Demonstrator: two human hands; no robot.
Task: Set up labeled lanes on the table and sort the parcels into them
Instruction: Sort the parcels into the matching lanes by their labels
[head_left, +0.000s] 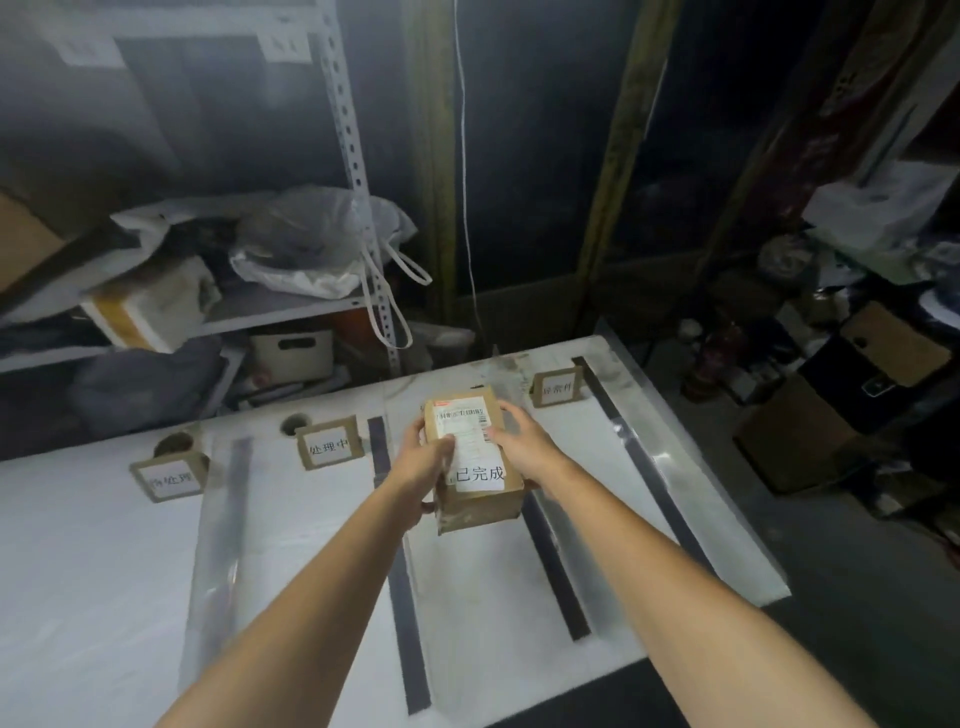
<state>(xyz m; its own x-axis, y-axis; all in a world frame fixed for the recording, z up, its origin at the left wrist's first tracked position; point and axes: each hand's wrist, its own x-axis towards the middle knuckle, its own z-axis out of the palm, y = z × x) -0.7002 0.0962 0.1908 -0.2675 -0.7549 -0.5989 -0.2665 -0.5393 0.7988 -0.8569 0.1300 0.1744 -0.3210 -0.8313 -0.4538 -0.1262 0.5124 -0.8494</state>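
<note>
Two bare forearms (311, 597) ran up from the bottom edge and met over the white table (78, 571). Between them was a brown parcel (470, 415), held in both hands. The left hand (423, 462) had its fingers curled round the parcel's left side, with the thumb lying on the white shipping label on top. The right hand (514, 441) gripped the right side, its fingers wrapped over the far edge.

The parcel was over the third lane from the left, between two dark strips (410, 623); I could not tell whether it touched the table. A white label (480, 473) reading 已完成 showed at its near end, but whether this was stuck to the parcel or was a separate card in front of it was unclear.

Three cardboard-backed cards stood at the far ends of the other lanes: 待处理 (169, 478) on the left, 处理中 (328, 446) next to it, and a blurred one (557, 388) on the right. Behind the table's left part stood a metal rack (358, 156) holding plastic bags (311, 249) and boxes.
</note>
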